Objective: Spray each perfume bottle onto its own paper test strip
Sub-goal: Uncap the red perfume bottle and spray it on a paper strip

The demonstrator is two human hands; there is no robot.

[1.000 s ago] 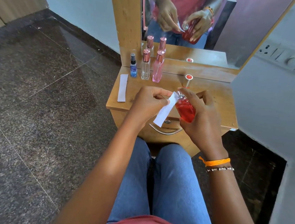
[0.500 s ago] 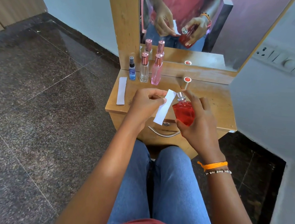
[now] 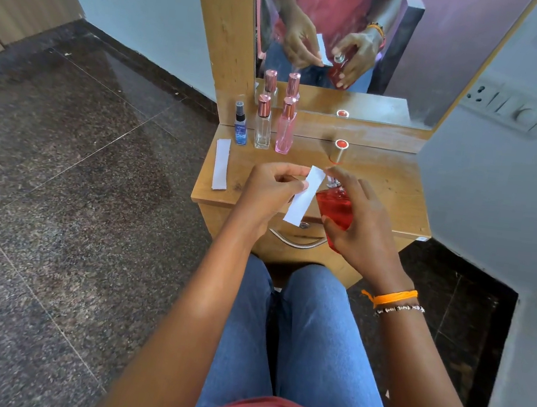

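red liquid fills the perfume bottle that the right hand grips above the front edge of the tabletop, fingers curled round its body and the forefinger lying over the sprayer at the top. the left hand pinches the paper test strip between thumb and fingertips about its middle, so both ends stand free.

the strip's long axis runs on a slant, upper end toward the back of the tabletop, lower end toward the front edge, and it lies just to the left of the bottle's neck, touching it or nearly so; the view is too tight to tell which. the nozzle seems to face left, toward the strip's upper part, though the forefinger hides the opening. the spray likely calls only for a press of that forefinger, with the left hand keeping the strip in the line of the mist.

the bottle's loose cap stands behind the hands. along the back left of the tabletop stand a blue bottle, a clear bottle and a pink bottle, all capped. another strip lies along the left edge.
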